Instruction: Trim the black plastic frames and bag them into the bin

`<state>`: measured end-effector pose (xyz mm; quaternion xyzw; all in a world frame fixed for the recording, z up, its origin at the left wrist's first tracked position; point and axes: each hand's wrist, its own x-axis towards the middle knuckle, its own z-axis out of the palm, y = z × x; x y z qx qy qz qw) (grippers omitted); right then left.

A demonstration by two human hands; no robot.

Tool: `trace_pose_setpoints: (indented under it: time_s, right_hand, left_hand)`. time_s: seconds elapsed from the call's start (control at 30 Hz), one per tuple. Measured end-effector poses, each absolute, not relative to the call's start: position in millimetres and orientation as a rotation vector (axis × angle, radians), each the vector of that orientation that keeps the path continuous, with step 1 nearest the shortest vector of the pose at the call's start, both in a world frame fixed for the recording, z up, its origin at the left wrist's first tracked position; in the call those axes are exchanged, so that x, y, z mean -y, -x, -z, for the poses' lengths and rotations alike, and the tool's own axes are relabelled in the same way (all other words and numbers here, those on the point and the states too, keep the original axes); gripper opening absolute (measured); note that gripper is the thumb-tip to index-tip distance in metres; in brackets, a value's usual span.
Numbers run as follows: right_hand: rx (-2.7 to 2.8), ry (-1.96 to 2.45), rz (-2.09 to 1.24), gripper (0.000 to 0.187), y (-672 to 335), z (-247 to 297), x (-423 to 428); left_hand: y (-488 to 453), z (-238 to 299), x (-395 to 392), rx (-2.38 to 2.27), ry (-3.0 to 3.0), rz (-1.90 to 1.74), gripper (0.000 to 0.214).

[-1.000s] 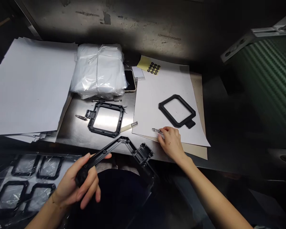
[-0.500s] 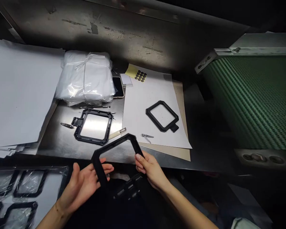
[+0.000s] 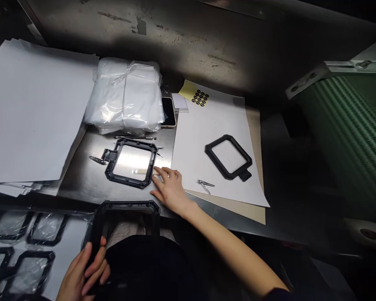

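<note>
My left hand (image 3: 87,267) is closed around the side of a black plastic frame (image 3: 128,205), held low in front of me. Spread fingers of my right hand (image 3: 171,190) lie on the table over a beige-handled knife (image 3: 144,171), covering part of it. Whether they grip it cannot be told. Right beside these fingertips, a second black frame (image 3: 130,182) with a hinged tab lies ridged side up on the metal. A third frame (image 3: 217,161) rests smooth side up on white paper. Small metal nippers (image 3: 205,184) lie on that paper, right of my hand.
Tied clear plastic bags (image 3: 125,96) stand behind the frames, with a phone (image 3: 168,113) beside them. Large white sheets (image 3: 37,113) are stacked left. Bagged frames (image 3: 28,276) lie lower left. Round black stickers (image 3: 200,98) lie at the back. A green conveyor belt (image 3: 347,138) runs along the right.
My right hand has let go of the held frame and moved forward onto the knife. My left hand has closed on that frame and brought it lower left. The view has shifted.
</note>
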<state>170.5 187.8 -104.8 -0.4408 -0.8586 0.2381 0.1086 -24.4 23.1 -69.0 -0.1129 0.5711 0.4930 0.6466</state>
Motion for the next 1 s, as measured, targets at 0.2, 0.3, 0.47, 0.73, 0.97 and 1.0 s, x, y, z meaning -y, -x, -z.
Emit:
trace_pose_setpoints:
  time_s: [0.2,0.3,0.47,0.73,0.97,1.0]
  right_hand:
    - [2.703,1.447,-0.477,0.033,-163.0,108.7,-209.7]
    - [2.743,1.594,-0.410,0.030,-161.9,102.3,-212.4]
    - [2.701,1.860,-0.349,0.018,-180.4,81.3,-205.8]
    - [2.513,1.514,-1.002,0.017,-203.9,56.3,-181.1]
    - [2.432,1.546,-1.093,0.024,-203.4,62.3,-176.5]
    - [2.434,1.583,-1.064,0.024,-205.9,65.3,-176.5]
  left_hand:
    - [20.4,74.2,-25.1,-1.298,0.249,-1.114,0.025]
    - [21.3,80.8,-27.8,-1.324,0.207,-1.074,0.025]
    - [19.5,90.6,-35.0,-1.325,0.152,-1.059,0.024]
    - [21.5,113.0,-35.8,-1.355,0.110,-1.057,0.025]
    - [24.0,110.5,-35.4,-1.337,0.118,-1.032,0.022]
    - [23.9,109.2,-36.1,-1.328,0.116,-1.033,0.022]
